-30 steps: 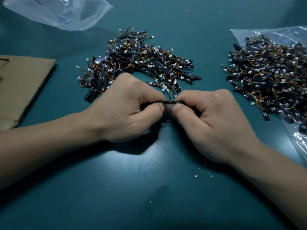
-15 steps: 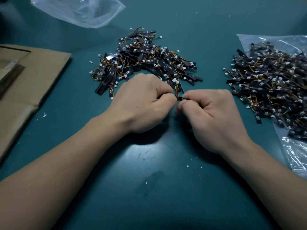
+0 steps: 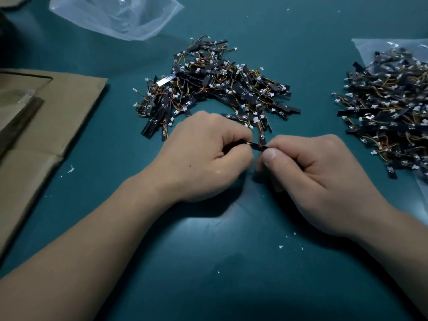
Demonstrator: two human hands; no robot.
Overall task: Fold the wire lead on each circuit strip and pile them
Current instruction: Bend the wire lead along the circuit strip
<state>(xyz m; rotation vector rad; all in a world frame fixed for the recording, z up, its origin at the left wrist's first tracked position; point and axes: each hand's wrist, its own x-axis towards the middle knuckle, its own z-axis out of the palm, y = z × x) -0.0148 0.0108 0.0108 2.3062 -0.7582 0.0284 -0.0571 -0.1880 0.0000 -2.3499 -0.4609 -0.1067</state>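
**Both hands pinch one circuit strip above the teal table**

At the far left, flattened cardboard (image 3: 41,126) lies on the teal table (image 3: 231,262), running from mid-depth toward the near edge. Beyond it, at the far edge, sits a crumpled clear plastic bag (image 3: 115,15).

The left hand (image 3: 201,158) comes in from the near left, curled into a loose fist, thumb and forefinger closed on the left end of a black circuit strip (image 3: 258,146). The strip spans the small gap between the two hands, just near of the middle pile. Whether its wire lead is folded cannot be told; the fingers hide most of it.

Just beyond the hands, a loose pile of strips (image 3: 215,89) spreads across the table's middle, black strips tangled with orange and yellow wires and small white connectors.

The right hand (image 3: 317,179) enters from the near right, also clenched, its thumb and forefinger gripping the strip's right end.

At the far right, a second heap of strips (image 3: 391,107) rests on another clear bag (image 3: 375,46). A few white specks dot the table nearer the camera.
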